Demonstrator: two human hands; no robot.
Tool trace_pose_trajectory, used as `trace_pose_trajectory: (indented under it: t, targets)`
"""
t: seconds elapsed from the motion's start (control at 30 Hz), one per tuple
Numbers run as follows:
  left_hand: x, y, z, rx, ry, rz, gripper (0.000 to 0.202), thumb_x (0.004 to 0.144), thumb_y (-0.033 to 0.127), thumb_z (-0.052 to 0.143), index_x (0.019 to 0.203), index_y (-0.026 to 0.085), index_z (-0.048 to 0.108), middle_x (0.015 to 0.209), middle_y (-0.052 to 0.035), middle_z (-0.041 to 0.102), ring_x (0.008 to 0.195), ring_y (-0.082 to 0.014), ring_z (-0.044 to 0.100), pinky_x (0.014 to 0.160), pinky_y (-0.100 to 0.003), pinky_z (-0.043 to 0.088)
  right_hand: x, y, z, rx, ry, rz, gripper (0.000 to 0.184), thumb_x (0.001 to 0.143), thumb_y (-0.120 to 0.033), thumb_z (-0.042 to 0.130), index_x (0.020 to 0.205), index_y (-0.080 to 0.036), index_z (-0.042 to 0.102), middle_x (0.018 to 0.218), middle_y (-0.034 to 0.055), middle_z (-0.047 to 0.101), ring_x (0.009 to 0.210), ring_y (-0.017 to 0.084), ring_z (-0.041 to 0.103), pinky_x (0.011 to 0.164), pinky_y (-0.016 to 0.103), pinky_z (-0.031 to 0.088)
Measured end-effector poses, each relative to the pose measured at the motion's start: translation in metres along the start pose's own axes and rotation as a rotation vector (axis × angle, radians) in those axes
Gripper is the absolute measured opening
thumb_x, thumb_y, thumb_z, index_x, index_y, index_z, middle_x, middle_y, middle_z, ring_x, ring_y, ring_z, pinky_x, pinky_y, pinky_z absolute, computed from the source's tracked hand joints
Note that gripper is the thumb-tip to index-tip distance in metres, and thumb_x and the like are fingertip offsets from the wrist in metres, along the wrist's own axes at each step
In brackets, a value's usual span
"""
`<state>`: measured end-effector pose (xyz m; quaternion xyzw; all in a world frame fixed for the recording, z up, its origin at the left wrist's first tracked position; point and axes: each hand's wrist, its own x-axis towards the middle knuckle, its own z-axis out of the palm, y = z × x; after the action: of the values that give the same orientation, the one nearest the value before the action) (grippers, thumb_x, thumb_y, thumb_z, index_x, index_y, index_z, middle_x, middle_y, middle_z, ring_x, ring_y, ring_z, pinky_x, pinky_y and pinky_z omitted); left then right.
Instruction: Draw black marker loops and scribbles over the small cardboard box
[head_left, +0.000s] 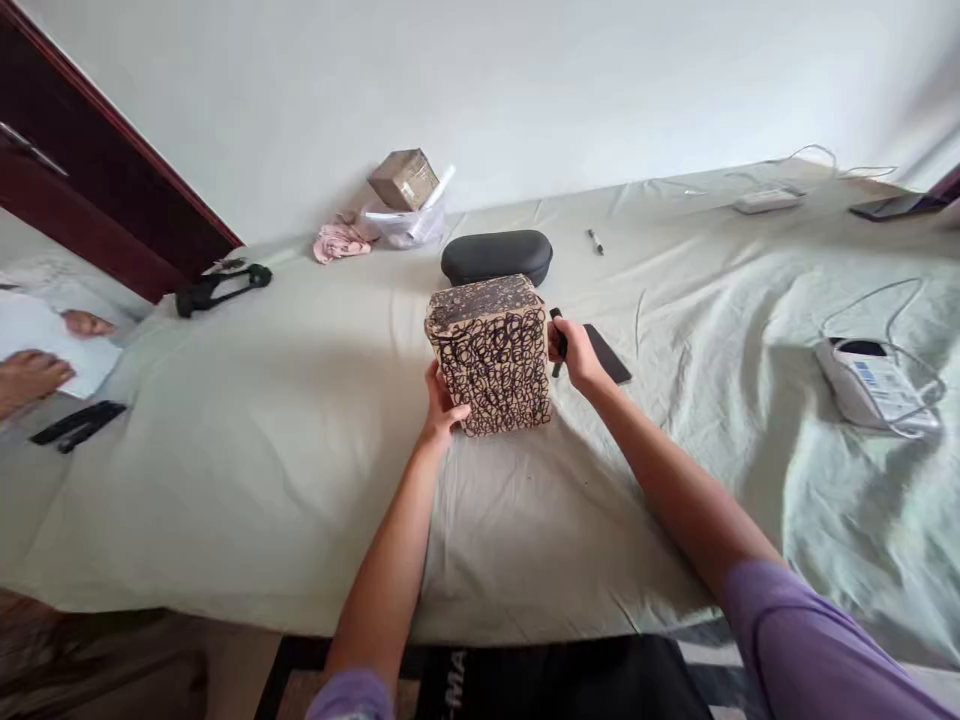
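Observation:
A cardboard box (pixel 495 370) stands on the pale sheet in front of me, its near face covered in black looping scribbles and its top darkly marked too. My left hand (pixel 442 405) grips the box at its lower left edge, thumb on the scribbled face. Beside the box's right edge, my right hand (pixel 571 350) is closed around a black marker (pixel 556 330). Whether its fingers also touch the box I cannot tell. A dark flat phone (pixel 607 355) lies just behind that hand. Behind the box rests a black oval case (pixel 496 255).
Along the wall are a smaller box (pixel 405 180) on a plastic bag (pixel 409 228), a pink cloth (pixel 341 240) and a pen (pixel 595 241). A white corded device (pixel 874 385) sits at right. Another person's hand (pixel 34 380) rests on paper at far left, near black straps (pixel 79 425).

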<state>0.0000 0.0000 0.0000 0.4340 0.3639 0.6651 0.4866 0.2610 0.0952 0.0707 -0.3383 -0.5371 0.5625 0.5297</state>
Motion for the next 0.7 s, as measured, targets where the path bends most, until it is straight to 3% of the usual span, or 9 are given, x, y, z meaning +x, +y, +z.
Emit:
trace_pose_trajectory:
  t: [0.17,0.3,0.47,0.57,0.7]
  targets:
    - [0.001,-0.001,-0.001,0.014,0.004,0.018,0.113,0.049,0.046,0.105,0.150,0.040,0.056,0.147,-0.0066,0.065,0.142,-0.0380,0.060,0.117,-0.050,0.052,0.003,0.003,0.000,0.043,-0.064,-0.071,0.070,0.082,-0.093,0.072,0.076,-0.026,0.054,0.068,-0.0005,0.046,0.066,0.017,0.042,0.065,0.032,0.040]
    - [0.000,-0.001,-0.002,0.002,-0.013,0.013,0.111,0.052,0.045,0.104,0.152,0.041,0.055,0.145,-0.0054,0.065,0.143,-0.0361,0.060,0.121,-0.049,0.050,0.002,0.009,-0.001,0.066,-0.099,-0.056,0.061,0.084,-0.086,0.077,0.092,-0.028,0.063,0.078,0.0000,0.052,0.078,0.022,0.053,0.078,0.035,0.051]
    - [0.000,0.001,-0.001,0.001,0.002,0.006,0.110,0.051,0.044,0.103,0.151,0.041,0.057,0.143,-0.0056,0.066,0.140,-0.0370,0.061,0.118,-0.050,0.051,-0.001,0.018,-0.005,0.025,-0.116,-0.039,0.034,0.091,-0.059,0.073,0.103,-0.029,0.064,0.087,-0.0005,0.057,0.087,0.022,0.057,0.086,0.034,0.053]
    - [-0.001,0.002,0.000,0.006,0.004,0.004,0.110,0.051,0.044,0.103,0.151,0.041,0.057,0.143,-0.0058,0.066,0.140,-0.0370,0.061,0.118,-0.050,0.051,-0.003,0.018,-0.006,0.043,-0.125,-0.035,0.024,0.080,-0.040,0.071,0.097,-0.027,0.061,0.088,-0.0017,0.058,0.082,0.018,0.054,0.082,0.031,0.051]
    - [-0.001,0.002,0.000,0.009,-0.006,0.000,0.111,0.053,0.044,0.102,0.153,0.041,0.055,0.146,-0.0060,0.065,0.142,-0.0367,0.060,0.119,-0.049,0.051,-0.004,0.009,-0.001,0.130,-0.092,0.036,0.034,0.074,-0.050,0.073,0.090,-0.025,0.056,0.081,-0.0019,0.055,0.073,0.016,0.050,0.069,0.028,0.045]
